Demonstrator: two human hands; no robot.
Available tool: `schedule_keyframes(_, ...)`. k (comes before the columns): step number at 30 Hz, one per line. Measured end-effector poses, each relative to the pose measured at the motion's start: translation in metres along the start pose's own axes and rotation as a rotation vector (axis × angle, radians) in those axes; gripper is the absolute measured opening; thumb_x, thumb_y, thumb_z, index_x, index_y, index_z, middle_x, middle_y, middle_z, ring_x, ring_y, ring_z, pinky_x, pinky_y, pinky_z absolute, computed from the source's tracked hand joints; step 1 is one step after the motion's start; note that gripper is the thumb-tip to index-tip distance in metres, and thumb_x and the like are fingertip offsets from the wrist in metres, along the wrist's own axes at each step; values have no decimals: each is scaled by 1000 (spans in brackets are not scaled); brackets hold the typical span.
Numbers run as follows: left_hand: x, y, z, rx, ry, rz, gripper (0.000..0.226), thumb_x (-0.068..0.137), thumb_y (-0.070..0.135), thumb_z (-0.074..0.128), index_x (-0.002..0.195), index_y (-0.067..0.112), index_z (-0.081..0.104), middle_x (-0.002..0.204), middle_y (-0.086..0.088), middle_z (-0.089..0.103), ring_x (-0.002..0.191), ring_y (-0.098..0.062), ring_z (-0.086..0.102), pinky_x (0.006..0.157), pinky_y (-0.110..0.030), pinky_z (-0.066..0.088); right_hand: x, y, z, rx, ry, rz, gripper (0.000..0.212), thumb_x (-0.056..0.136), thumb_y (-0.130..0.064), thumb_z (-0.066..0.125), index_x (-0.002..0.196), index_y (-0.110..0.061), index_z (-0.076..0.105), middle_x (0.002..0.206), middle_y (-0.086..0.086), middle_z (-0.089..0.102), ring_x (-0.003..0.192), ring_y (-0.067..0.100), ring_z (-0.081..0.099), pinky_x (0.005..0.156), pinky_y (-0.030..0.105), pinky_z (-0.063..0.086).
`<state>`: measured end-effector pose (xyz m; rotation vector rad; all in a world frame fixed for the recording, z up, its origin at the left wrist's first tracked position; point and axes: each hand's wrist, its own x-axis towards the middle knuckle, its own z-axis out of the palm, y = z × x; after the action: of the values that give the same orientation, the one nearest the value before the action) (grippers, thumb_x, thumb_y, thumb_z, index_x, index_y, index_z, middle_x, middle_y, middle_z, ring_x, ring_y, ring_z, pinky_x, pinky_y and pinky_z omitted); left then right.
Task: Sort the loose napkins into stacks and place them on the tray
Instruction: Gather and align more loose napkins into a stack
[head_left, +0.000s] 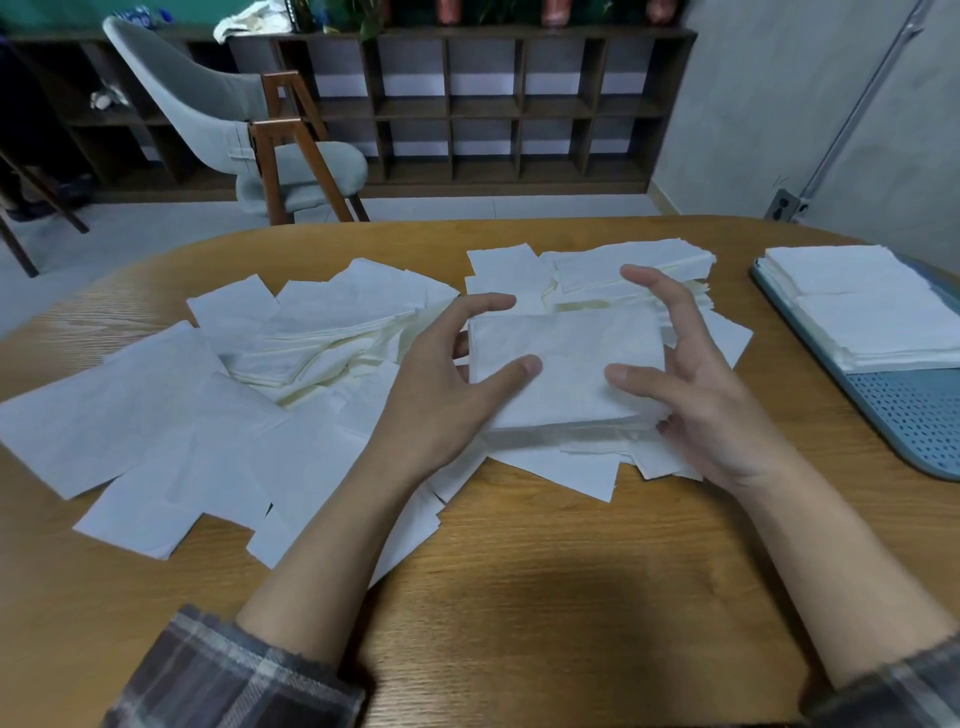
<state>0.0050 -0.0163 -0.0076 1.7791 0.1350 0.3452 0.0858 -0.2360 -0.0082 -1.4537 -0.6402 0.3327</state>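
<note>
A squared stack of white napkins (563, 371) is held between both hands over the table's middle. My left hand (441, 395) grips its left side, thumb on top and index finger along the far edge. My right hand (696, 384) grips its right side, thumb on top and fingers curled under the near corner. Loose white napkins (171, 415) lie scattered across the left and middle of the wooden table (545, 571). A blue perforated tray (914, 421) sits at the right edge with stacked napkins (862, 306) on its far half.
Another untidy pile of napkins (634, 270) lies behind the held stack. A grey chair (244, 124) with wooden legs stands beyond the table, in front of a dark cubby shelf (493, 104). The tray's near half shows bare mesh.
</note>
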Motion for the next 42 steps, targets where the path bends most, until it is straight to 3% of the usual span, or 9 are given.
schedule_keyframes(5,1,-4,2,105,7,53,45,92,33,82,131,43,62,121,15,71,111,-6,69,84,-25,60,-1,-3,-4,16,-50,46,26,90,-14,74,108,-30,83,124,-9,74,125,15,65,95,27,54)
schedule_keyframes(9,-2,-6,9,131,-26,60,61,90,37,83,141,47,50,124,18,65,109,1,66,84,-18,56,2,5,-5,-291,105,4,29,93,-3,74,112,-23,81,121,-14,77,125,0,64,108,23,46)
schedule_keyframes(12,-6,-11,17,337,36,208,72,84,36,88,144,38,47,139,17,46,126,3,50,98,-12,46,4,8,-12,-376,253,-50,32,93,2,72,110,-23,81,115,-18,78,122,-4,64,103,9,43)
schedule_keyframes(15,-9,-14,21,467,-53,407,44,81,31,90,117,27,66,126,12,50,121,-5,52,100,-18,44,6,11,-15,-427,319,-76,33,93,4,70,109,-22,82,113,-19,78,120,-4,65,101,8,42)
schedule_keyframes(19,-13,-16,22,660,-495,300,27,83,49,86,100,31,76,100,17,63,100,-3,57,89,-36,50,6,13,-14,-431,318,-81,33,94,3,69,108,-24,82,113,-20,78,119,-4,64,100,8,42)
schedule_keyframes(26,-14,-18,24,661,-481,317,8,96,35,73,95,28,78,94,16,67,90,-5,60,79,-37,54,5,14,-11,-445,266,-79,33,95,2,69,109,-25,81,115,-20,77,121,-5,63,102,8,41)
schedule_keyframes(31,-16,-8,20,446,-345,291,6,95,20,74,90,23,73,86,14,72,88,0,65,76,-8,41,5,11,-11,-444,221,-38,35,96,1,68,110,-28,81,116,-24,76,123,-9,61,104,6,39)
schedule_keyframes(38,-15,6,15,45,-227,173,13,97,9,72,87,17,72,86,11,72,86,-7,66,81,-19,49,6,11,-10,-466,232,-7,36,96,1,67,106,-30,82,112,-28,75,117,-13,61,99,3,39)
schedule_keyframes(42,-13,10,11,-83,-164,135,11,101,5,66,91,9,71,73,17,63,70,0,56,71,-10,41,4,7,-7,-297,210,-48,25,104,-16,60,101,-23,83,112,-11,80,119,3,67,114,31,44)
